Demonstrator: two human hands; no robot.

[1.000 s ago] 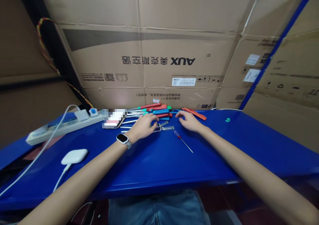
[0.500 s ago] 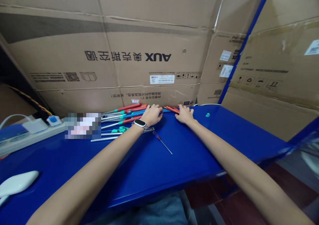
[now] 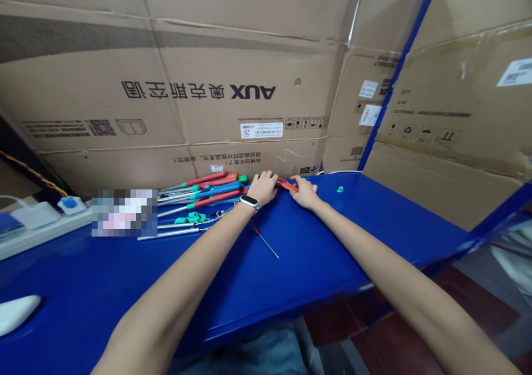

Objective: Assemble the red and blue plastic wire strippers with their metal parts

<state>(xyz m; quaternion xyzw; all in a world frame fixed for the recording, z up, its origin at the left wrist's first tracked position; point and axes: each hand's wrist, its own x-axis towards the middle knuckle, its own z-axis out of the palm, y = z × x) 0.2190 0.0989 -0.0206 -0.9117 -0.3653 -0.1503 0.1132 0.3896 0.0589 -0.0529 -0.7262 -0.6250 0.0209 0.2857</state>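
Hands now farther back: left hand point(image 3: 263, 186) flat on screwdrivers point(image 3: 208, 189), right hand point(image 3: 305, 191) fingers resting on orange tool point(image 3: 286, 185), neither gripping.

We count two hands on the table point(image 3: 316, 253): our left hand point(image 3: 264, 187) and our right hand point(image 3: 305, 193), with one watch point(image 3: 248, 201) on the left wrist. By the left hand lies a cluster of screwdrivers: about three with red handles point(image 3: 210, 180), one with a blue handle point(image 3: 220, 189), and a few with green parts point(image 3: 191, 217); they overlap, so we cannot fix the total. One thin screwdriver point(image 3: 265, 242) lies apart. Between the hands sits one orange tool point(image 3: 286, 185). We also count one small green piece point(image 3: 339, 189), one power strip point(image 3: 41, 226), one white device point(image 3: 16, 313), and several cardboard boxes point(image 3: 233, 92).
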